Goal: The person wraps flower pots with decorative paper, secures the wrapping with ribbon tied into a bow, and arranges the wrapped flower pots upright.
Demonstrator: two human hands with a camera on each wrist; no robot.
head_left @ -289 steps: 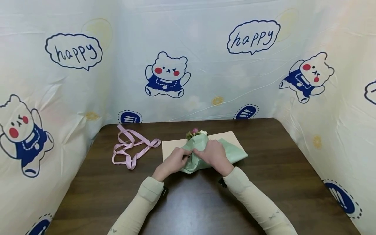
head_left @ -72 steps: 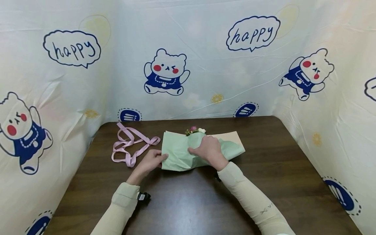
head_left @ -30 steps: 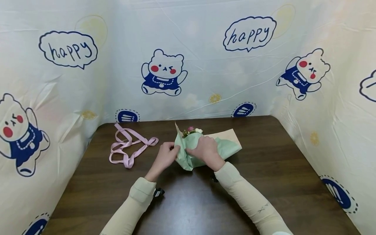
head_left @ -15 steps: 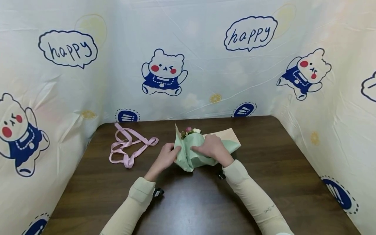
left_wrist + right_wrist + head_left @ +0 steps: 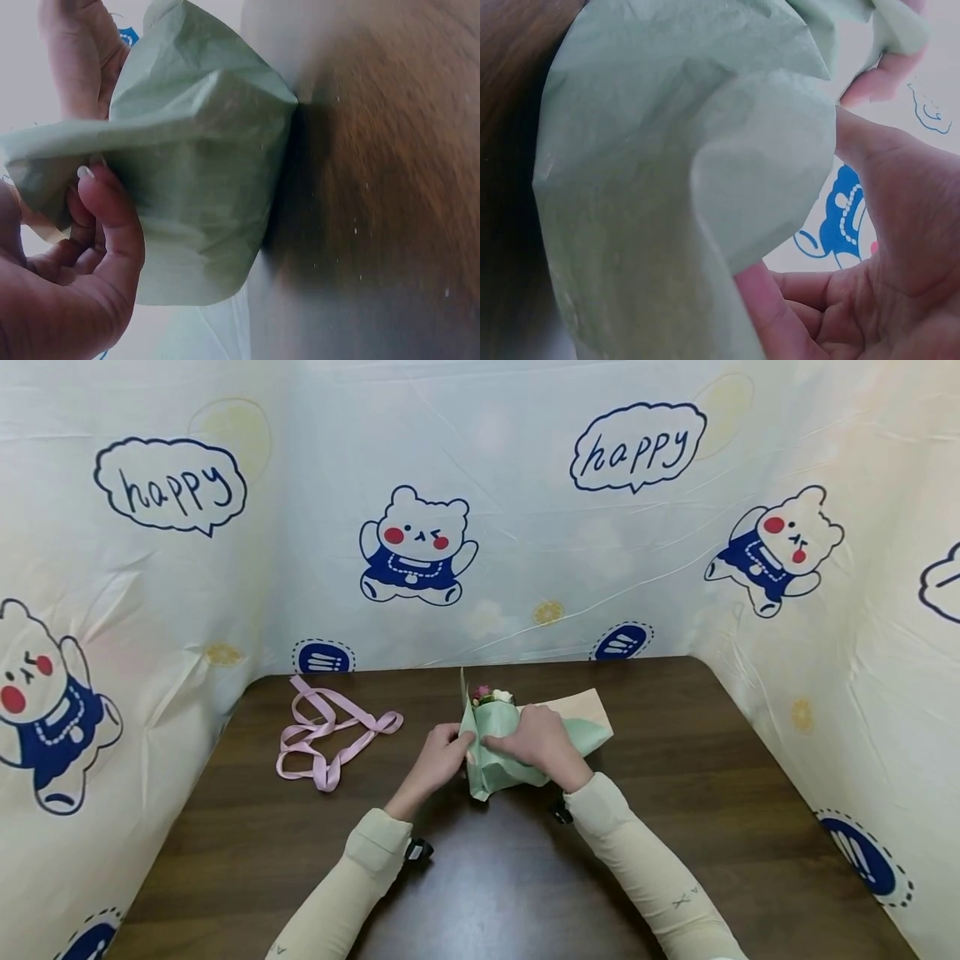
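In the head view, a small bouquet with pink and white flowers (image 5: 493,696) lies partly wrapped in green paper (image 5: 497,770). The paper's tan inner side (image 5: 576,703) shows at the right. My left hand (image 5: 441,757) pinches the paper's left edge, which stands raised beside the flowers. In the left wrist view, the left thumb and fingers grip a fold of the green paper (image 5: 202,217). My right hand (image 5: 542,742) holds the wrapped part from the right, its thumb and fingers about the paper (image 5: 630,195). The flower stems are hidden inside the wrap.
A loose pink ribbon (image 5: 322,772) lies in loops to the left of the bouquet on the dark wooden table (image 5: 480,885). A printed curtain (image 5: 510,568) hangs behind the table and along both its sides.
The left hand went from the wrap's middle to the paper's flat left edge, then lifted and folded that edge rightward toward the flowers. The right hand has stayed on the wrap, shifting slightly.
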